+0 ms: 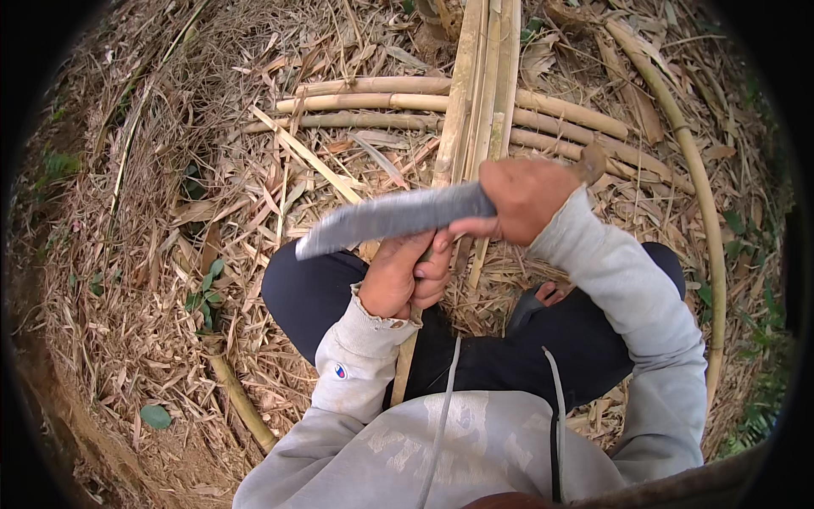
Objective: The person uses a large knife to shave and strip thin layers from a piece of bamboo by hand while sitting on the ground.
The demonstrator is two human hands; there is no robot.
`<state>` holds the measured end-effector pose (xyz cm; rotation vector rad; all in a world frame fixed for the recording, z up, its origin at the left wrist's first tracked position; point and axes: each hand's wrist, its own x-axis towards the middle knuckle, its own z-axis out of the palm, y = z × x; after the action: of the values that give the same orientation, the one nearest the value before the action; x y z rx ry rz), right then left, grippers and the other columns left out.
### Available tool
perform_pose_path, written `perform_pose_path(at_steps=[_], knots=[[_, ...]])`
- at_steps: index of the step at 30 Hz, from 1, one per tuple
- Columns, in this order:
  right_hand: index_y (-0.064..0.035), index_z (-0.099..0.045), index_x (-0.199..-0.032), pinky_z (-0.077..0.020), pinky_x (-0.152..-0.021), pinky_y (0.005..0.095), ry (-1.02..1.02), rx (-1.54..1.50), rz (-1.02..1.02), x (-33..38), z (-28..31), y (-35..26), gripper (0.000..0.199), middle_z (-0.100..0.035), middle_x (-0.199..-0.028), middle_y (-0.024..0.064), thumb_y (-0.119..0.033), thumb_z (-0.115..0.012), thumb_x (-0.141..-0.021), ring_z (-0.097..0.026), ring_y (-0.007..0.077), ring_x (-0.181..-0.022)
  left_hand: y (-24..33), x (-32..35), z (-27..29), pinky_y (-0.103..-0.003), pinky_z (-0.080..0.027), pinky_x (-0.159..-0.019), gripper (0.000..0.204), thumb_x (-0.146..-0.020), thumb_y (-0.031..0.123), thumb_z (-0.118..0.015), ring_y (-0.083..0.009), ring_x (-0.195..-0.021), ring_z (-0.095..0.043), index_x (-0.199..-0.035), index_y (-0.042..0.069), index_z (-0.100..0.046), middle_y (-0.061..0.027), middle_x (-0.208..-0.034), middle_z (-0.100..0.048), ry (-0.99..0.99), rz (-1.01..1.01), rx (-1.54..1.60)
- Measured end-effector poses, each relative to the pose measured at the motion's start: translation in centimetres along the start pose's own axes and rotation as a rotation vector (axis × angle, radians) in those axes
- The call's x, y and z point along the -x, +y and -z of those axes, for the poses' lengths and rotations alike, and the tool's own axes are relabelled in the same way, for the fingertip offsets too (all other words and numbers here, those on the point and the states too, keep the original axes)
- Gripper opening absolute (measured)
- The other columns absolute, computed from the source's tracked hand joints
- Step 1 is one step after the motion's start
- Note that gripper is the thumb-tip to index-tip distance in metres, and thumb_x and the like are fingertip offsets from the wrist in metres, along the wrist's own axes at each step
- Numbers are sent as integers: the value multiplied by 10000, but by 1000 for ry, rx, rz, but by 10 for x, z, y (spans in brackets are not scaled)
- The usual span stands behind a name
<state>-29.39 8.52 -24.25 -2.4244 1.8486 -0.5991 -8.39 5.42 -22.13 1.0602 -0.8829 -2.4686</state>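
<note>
Hands were busy: we held one big knife (394, 216) tight in our right hand (524, 199), and our left hand (403, 276) squeezed one bundle of bamboo strips (483, 93) that ran over four bamboo poles (373, 102).

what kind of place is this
Most likely outdoors in or beside a bamboo grove, used as a rough work spot. The ground is covered in dry leaves and husks, cut bamboo poles lie across it, and the right hand holds a big knife over split bamboo strips.
</note>
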Motion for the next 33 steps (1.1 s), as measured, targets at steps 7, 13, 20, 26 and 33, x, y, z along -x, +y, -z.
perform_pose_path(at_steps=[7, 13, 20, 26, 33], knots=[[-65, -499, -721, -481, -483, 393, 12, -34, 73, 0, -3, -4, 606, -569, -633, 109, -657, -606, -791, -610, 295, -554, -2, 2, 6, -221, -132, -348, 335, -1047, 349, -335, -42, -380, -176, -848, 100, -438, 51, -554, -292, -5, 32, 32], [-52, -509, -715, -490, -471, 412, 32, -80, -10, -7, -6, 15, 645, -569, -608, 105, -687, -557, -817, -617, 315, -536, 3, -3, 2, -216, -138, -347, 285, -1047, 327, -339, -48, -378, -208, -982, 81, -468, 11, -530, -343, -135, 15, 165], [-34, -490, -736, -484, -518, 420, 116, -198, 25, -5, -1, 6, 622, -547, -646, 130, -643, -583, -825, -599, 340, -581, 7, 3, -3, -199, -232, -321, 232, -1045, 269, -313, -58, -367, -269, -1022, 65, -420, -81, -642, -439, -128, -24, 124], [-37, -484, -745, -472, -522, 418, 91, -184, -20, -4, 0, 4, 601, -527, -653, 124, -620, -616, -811, -581, 339, -583, 6, 3, -6, -206, -173, -341, 239, -1040, 296, -343, -52, -398, -236, -975, 79, -419, -19, -630, -378, -66, -36, 87], [-50, -492, -738, -475, -509, 404, 40, -123, -50, -5, 6, 9, 619, -536, -646, 102, -657, -601, -797, -596, 311, -581, -1, 4, -14, -217, -151, -371, 257, -1041, 332, -374, -43, -423, -222, -983, 92, -444, 22, -631, -338, 37, -92, -60]])
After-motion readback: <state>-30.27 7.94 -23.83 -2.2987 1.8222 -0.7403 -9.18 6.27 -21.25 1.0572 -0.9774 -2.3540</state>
